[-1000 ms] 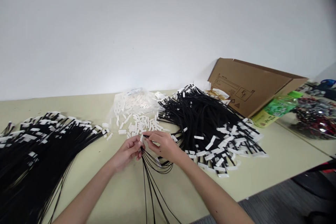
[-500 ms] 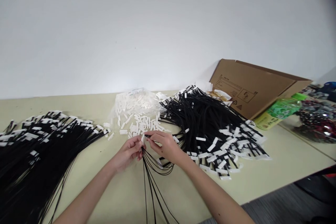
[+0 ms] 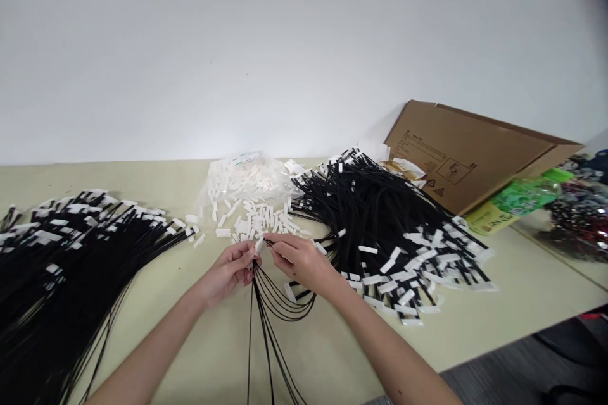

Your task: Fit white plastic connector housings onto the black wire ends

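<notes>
My left hand [image 3: 230,271] and my right hand [image 3: 299,259] meet at the middle of the pale table [image 3: 190,342]. Left fingers pinch a small white clip [image 3: 258,245] together with a bunch of thin black cords [image 3: 266,323] that hang down toward me. The right thumb and forefinger pinch one black cord end right at that clip. Just beyond the hands lies a scatter of loose white clips [image 3: 251,221] spilling from a clear plastic bag [image 3: 242,177].
A big heap of black cords with white tags [image 3: 380,228] lies to the right, another heap of tagged cords [image 3: 61,266] to the left. A tilted cardboard box [image 3: 470,152] leans at the back right, with green packets [image 3: 517,199] and shiny items [image 3: 579,215] beside it.
The view has shifted slightly. Both hands stay together at the clip, and the cords below them hang a little more spread.
</notes>
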Available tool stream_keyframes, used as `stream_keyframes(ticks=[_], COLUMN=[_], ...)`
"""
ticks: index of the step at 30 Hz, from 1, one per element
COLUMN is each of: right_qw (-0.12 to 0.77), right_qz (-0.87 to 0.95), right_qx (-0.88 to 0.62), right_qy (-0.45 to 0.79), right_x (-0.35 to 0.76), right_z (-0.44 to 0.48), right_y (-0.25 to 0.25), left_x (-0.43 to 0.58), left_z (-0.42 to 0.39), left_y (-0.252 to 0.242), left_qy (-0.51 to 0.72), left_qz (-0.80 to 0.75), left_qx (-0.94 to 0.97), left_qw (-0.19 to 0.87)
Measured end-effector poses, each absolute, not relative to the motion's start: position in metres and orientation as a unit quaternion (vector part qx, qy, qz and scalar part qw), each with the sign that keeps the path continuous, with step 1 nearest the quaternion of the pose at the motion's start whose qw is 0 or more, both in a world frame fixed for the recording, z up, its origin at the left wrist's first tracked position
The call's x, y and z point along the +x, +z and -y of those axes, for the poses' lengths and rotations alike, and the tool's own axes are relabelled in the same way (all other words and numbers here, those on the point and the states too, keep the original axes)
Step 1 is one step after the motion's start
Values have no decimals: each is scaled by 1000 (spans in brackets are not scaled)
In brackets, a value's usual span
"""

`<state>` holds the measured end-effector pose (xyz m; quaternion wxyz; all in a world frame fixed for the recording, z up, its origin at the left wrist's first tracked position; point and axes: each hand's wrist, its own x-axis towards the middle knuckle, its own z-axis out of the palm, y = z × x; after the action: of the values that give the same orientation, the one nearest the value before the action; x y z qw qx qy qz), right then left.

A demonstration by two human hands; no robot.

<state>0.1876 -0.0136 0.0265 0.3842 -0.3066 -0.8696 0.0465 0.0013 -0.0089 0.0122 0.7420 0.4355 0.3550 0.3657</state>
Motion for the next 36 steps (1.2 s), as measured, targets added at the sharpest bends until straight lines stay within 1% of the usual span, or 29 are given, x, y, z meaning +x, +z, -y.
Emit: stream_keyframes(ticks=[6, 14, 18, 23, 31, 36], right_qw=[370, 313, 304, 307, 321, 317], right_qz=[882, 903, 904, 901, 880, 878], right_qx=[-291, -290, -296, -306, -319, -319], right_qy=[3, -46, -57, -13, 140, 162], right_x=[190, 192, 191, 188, 187, 187], right_z=[13, 15, 16, 18, 19, 19], right_y=[26, 30, 30, 35, 36, 35], left_x=[2, 0, 0, -1, -2, -1], left_z=[8, 7, 7, 8, 8, 8], left_y=[14, 13, 14, 14, 15, 14], left_qy=[354, 345, 337, 312, 299, 289], left_qz=[-359, -370, -370, -372, -369, -361], left_qx=[434, 441, 445, 450, 458, 464], left_qw=[747, 741, 743, 750, 752, 756])
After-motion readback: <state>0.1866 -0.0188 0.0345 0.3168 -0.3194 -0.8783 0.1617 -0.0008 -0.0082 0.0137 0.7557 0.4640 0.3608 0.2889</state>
